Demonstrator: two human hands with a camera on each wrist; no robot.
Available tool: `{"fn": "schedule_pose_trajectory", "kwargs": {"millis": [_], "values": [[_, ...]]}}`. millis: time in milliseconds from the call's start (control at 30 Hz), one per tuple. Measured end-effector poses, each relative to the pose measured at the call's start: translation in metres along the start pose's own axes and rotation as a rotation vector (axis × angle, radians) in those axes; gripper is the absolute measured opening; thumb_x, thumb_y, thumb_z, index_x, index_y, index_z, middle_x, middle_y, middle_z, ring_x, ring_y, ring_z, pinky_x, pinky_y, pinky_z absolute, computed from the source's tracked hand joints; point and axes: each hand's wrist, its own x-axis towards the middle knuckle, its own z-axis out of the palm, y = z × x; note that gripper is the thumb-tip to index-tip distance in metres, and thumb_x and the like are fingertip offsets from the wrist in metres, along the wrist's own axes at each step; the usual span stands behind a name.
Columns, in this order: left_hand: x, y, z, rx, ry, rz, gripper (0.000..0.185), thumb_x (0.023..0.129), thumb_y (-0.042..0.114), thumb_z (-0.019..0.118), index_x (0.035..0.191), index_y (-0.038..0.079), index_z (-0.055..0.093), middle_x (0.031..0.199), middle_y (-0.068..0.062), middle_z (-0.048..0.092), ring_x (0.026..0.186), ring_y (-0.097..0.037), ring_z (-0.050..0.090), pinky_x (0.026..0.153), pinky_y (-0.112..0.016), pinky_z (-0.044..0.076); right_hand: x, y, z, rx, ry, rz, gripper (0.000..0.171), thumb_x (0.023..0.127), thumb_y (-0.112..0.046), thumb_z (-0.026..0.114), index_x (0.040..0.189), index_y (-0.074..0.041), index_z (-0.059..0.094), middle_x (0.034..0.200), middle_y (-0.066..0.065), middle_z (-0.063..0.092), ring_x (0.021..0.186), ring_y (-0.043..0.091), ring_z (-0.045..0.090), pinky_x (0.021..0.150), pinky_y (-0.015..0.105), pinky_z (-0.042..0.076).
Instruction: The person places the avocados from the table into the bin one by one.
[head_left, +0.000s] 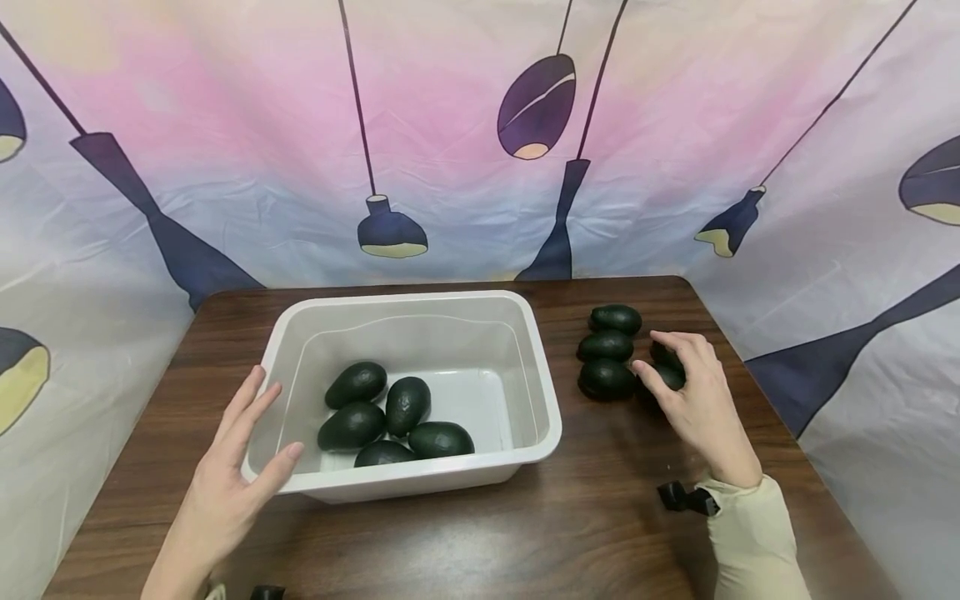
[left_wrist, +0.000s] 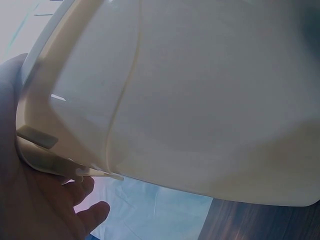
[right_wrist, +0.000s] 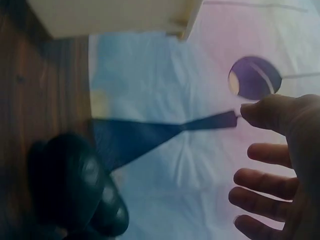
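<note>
Our right hand (head_left: pixel 697 404) hovers, spread, over two avocados (head_left: pixel 666 377); we see three more (head_left: pixel 604 346) just left of it, a tub (head_left: pixel 420 475) beyond.

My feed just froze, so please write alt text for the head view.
A person's right hand is over dark green avocados on a wood-grain table, right of a light plastic bin showing five more. The left hand is at the bin's left rim; a lamp-print cloth hangs behind.

Head camera looks down across the table (head_left: pixel 480 542); both wrist cameras, closer in, share the bin (head_left: pixel 412 482)
</note>
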Motion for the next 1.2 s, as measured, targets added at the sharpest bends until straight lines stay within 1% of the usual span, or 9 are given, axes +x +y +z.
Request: {"fn": "schedule_pose_trajectory", "kwargs": {"millis": [167, 267, 433, 767, 1033, 1200], "values": [[0.0, 0.001, 0.0, 0.001, -0.002, -0.003, 0.072, 0.084, 0.002, 0.072, 0.148, 0.017, 0.042, 0.16, 0.002, 0.022, 0.143, -0.007, 0.021, 0.102, -0.011, 0.017, -0.002, 0.015, 0.0, -0.06, -0.015, 0.094, 0.05, 0.092, -0.03, 0.068, 0.132, -0.002, 0.056, 0.127, 0.022, 0.047, 0.117, 0.042, 0.04, 0.093, 0.062, 0.023], [0.0, 0.002, -0.001, 0.0, -0.005, -0.007, 0.071, 0.084, 0.002, 0.071, 0.148, 0.016, 0.042, 0.16, 0.002, 0.022, 0.143, -0.006, 0.021, 0.101, -0.011, 0.017, -0.004, 0.023, 0.001, -0.104, -0.034, 0.147, 0.054, 0.093, -0.037, 0.066, 0.133, -0.002, 0.055, 0.128, 0.024, 0.044, 0.115, 0.045, 0.038, 0.092, 0.065, 0.018], [0.001, 0.003, -0.001, -0.001, -0.008, -0.012, 0.071, 0.085, 0.002, 0.071, 0.148, 0.017, 0.042, 0.16, 0.003, 0.021, 0.143, -0.006, 0.021, 0.102, -0.012, 0.016, -0.009, 0.036, 0.001, -0.142, -0.077, 0.214, 0.06, 0.093, -0.043, 0.063, 0.135, -0.002, 0.052, 0.132, 0.028, 0.039, 0.113, 0.049, 0.035, 0.091, 0.067, 0.015], [0.002, 0.005, -0.002, -0.004, -0.012, -0.012, 0.071, 0.085, 0.002, 0.07, 0.148, 0.016, 0.042, 0.16, 0.002, 0.021, 0.143, -0.007, 0.02, 0.102, -0.011, 0.016, -0.016, 0.056, 0.005, -0.164, -0.145, 0.285, 0.065, 0.094, -0.044, 0.061, 0.139, 0.001, 0.046, 0.134, 0.032, 0.034, 0.118, 0.053, 0.03, 0.091, 0.069, 0.014], [0.001, 0.004, -0.002, -0.005, -0.008, -0.005, 0.071, 0.085, 0.001, 0.071, 0.148, 0.016, 0.042, 0.16, 0.002, 0.021, 0.143, -0.008, 0.02, 0.103, -0.011, 0.016, -0.02, 0.064, 0.011, -0.198, -0.248, 0.32, 0.077, 0.091, -0.054, 0.06, 0.142, 0.001, 0.042, 0.135, 0.034, 0.032, 0.119, 0.055, 0.029, 0.091, 0.07, 0.015], [0.001, 0.004, -0.002, -0.007, -0.003, 0.0, 0.071, 0.084, 0.0, 0.071, 0.148, 0.014, 0.043, 0.16, 0.001, 0.022, 0.143, -0.008, 0.021, 0.103, -0.011, 0.016, -0.024, 0.067, 0.014, -0.206, -0.28, 0.319, 0.079, 0.09, -0.054, 0.063, 0.142, 0.001, 0.04, 0.134, 0.033, 0.034, 0.119, 0.055, 0.029, 0.09, 0.069, 0.016]]}}
